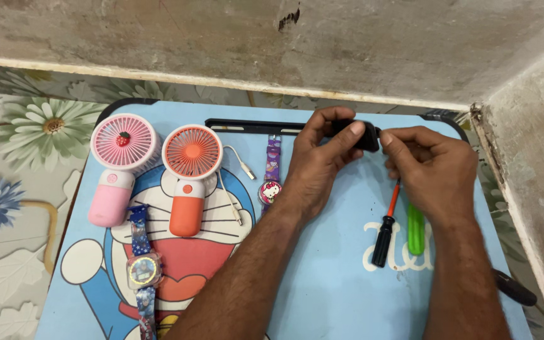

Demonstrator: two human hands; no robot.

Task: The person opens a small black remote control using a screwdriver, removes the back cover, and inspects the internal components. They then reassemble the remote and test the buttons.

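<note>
Left hand [322, 154] and right hand [432, 167] both closed on small black rectangular device [361, 134], fingertips pinching. Black-handled red-shaft screwdriver [385, 230] and green plastic tool [415, 230] lie below right hand.

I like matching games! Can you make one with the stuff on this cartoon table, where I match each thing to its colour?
Things:
1. fan with a strawberry
2. second fan
3. small tool handle beside the right hand
4. watch near the table's front edge

Colours:
A. green
B. blue
C. pink
D. orange

Pairs: 1-C, 2-D, 3-A, 4-B
</note>
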